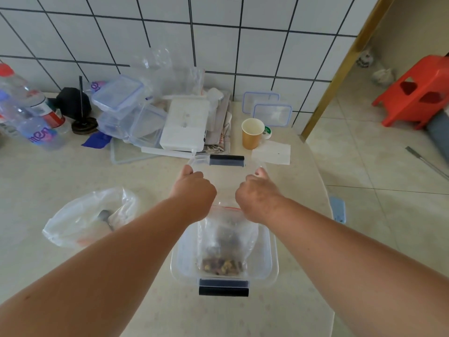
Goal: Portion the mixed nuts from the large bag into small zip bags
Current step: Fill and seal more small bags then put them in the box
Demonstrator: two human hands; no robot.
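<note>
Both hands hold a clear lid [226, 164] at centre frame, left hand [194, 188] and right hand [257, 190] with fingers curled round its side edges. Below, a small zip bag [224, 242] of nuts stands in the container [272, 261]. Lowered carelessly, the lid could crush the bag's top or tip it. The large bag [80, 222] slumps lower left.

Both forearms reach forward, bare, converging toward the middle. The left hand [193, 188] and right hand [257, 193] are knuckles-up, fingers curled under, thumbs pointing ahead, each gripping something clear beneath its fingers.
</note>
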